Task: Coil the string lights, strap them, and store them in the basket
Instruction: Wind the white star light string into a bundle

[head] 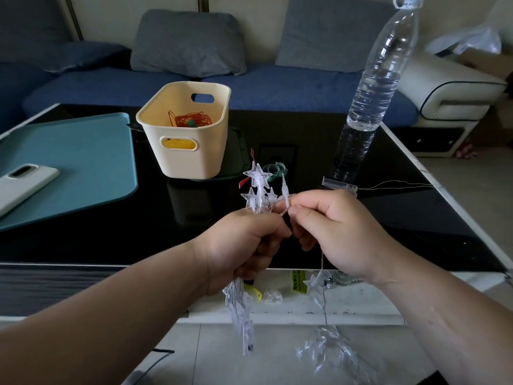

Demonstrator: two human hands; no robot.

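My left hand grips a bundle of clear star-shaped string lights; stars stick out above the fist and more hang below it. My right hand pinches the wire of the same string beside the left fist. The loose rest of the string hangs from it down to the floor. A cream basket stands on the black table behind, holding a coiled red wire. A green strap lies on the table just past the stars.
A teal mat with a white phone lies at the left. A clear water bottle stands at the right, next to a clear battery box with thin wires. The black table ends near my wrists. A blue sofa is behind.
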